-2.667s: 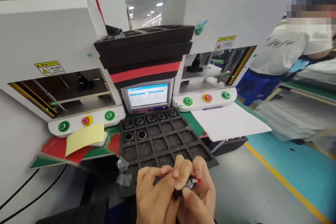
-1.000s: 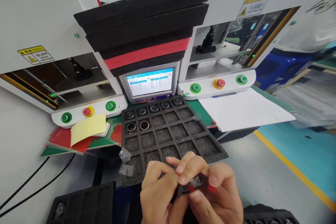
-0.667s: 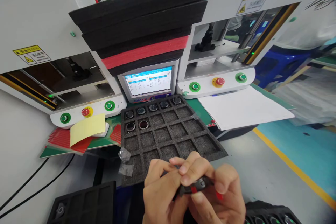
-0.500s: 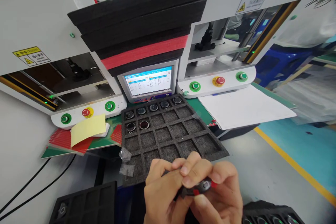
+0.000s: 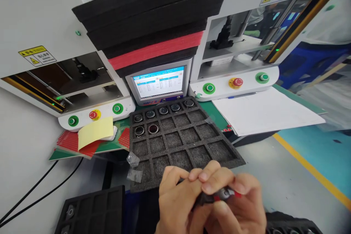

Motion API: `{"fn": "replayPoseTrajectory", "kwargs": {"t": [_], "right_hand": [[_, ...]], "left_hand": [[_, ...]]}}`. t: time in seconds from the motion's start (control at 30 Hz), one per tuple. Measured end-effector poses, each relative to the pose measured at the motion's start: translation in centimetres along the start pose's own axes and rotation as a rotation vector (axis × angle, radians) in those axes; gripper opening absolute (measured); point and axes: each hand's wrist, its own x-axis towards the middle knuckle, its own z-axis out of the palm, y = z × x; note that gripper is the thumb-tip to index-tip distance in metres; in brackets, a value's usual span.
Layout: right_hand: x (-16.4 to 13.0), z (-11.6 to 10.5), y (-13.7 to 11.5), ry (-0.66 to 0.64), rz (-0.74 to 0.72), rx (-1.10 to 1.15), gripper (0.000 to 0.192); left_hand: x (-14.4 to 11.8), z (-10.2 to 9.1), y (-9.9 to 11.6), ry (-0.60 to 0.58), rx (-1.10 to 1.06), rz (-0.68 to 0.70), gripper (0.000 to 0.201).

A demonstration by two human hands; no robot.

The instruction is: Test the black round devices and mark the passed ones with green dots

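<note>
Both hands meet at the lower middle of the head view, around a small dark device with red tabs (image 5: 225, 193), which looks like a watch case. My left hand (image 5: 178, 201) is closed on its left side and covers much of it. From the right, my right hand (image 5: 246, 204) pinches the edge that carries a red tab. Just beyond the hands lies a black foam tray (image 5: 175, 139). Several round dark watch-like parts (image 5: 163, 110) sit in its far row, and two more, one a reddish-brown ring (image 5: 153, 129), in the row before it.
A monitor (image 5: 161, 85) stands behind the tray, under stacked black and red foam (image 5: 153, 49). Press machines with green and red buttons (image 5: 237, 82) flank it. Paper sheets (image 5: 265, 111) lie right, a yellow note (image 5: 95, 133) left. More foam trays (image 5: 93, 208) are at lower left and lower right.
The view has shifted slightly, so the hands appear a little farther right. Both hands keep hold of the device in nearly the same grip. The parts in the tray look unchanged.
</note>
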Motion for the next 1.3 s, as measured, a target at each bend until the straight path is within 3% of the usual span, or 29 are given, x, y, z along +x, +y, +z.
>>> {"fn": "replayPoseTrajectory", "kwargs": {"t": [0.17,0.4,0.5,0.63,0.73,0.83,0.93,1.03,1.17,1.3], "right_hand": [[0.1,-0.5,-0.7,-0.153,-0.014,-0.128,0.025],[0.3,-0.9,0.5,-0.061,-0.031,-0.053,0.028],[1.1,-1.6,1.5,-0.012,0.015,-0.116,0.034],[3.1,-2.8,2.3,0.256,-0.011,-0.117,0.014],[4.0,-3.3,2.6,0.405,0.031,-0.12,0.003],[4.0,-3.3,2.8,0.378,0.118,-0.134,0.004],[3.6,-3.1,2.9,0.304,0.183,-0.152,0.005],[3.3,-3.2,3.0,0.258,0.227,-0.178,0.006],[3.1,-3.5,3.0,0.201,0.253,-0.197,0.008],[2.6,-3.3,2.2,0.266,0.283,-0.256,0.007]], "left_hand": [[-0.3,0.0,0.1,0.03,-0.089,-0.117,0.017],[-0.2,0.4,-0.3,-0.062,-0.066,-0.129,0.016],[0.8,0.1,-1.0,-0.055,-0.097,-0.372,0.015],[3.1,-0.5,-5.8,-0.049,-0.086,-0.839,0.022],[4.1,-0.8,-10.6,-0.085,-0.042,-0.911,0.019],[4.1,-0.7,-13.4,-0.083,0.068,-0.92,0.015],[3.8,-0.4,-13.7,-0.049,0.227,-0.858,0.021],[4.1,-0.3,-12.1,-0.013,0.369,-0.724,0.019],[4.1,-1.2,-8.1,0.017,0.395,-0.524,0.02],[0.7,-4.0,-4.9,0.168,0.482,-0.321,0.011]]}}
